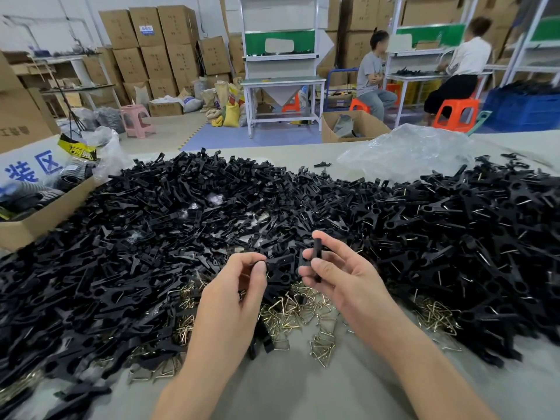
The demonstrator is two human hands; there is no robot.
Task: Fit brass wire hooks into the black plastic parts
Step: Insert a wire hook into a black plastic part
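black plastic part [317,254] pinched upright in the right hand [339,281] — left hand [238,287], just beside, grips a second part [276,268]

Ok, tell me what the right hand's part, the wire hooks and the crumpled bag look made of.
Part in the right hand: matte black plastic, moulded-looking, no shine. Wire hooks: thin bent metal, yellow glints; brass or brass-plated, unclear. Crumpled bag: thin clear plastic film, see-through, creased.

matt black plastic parts [212,207], shiny brass wire hooks [291,310], cardboard box [45,216]
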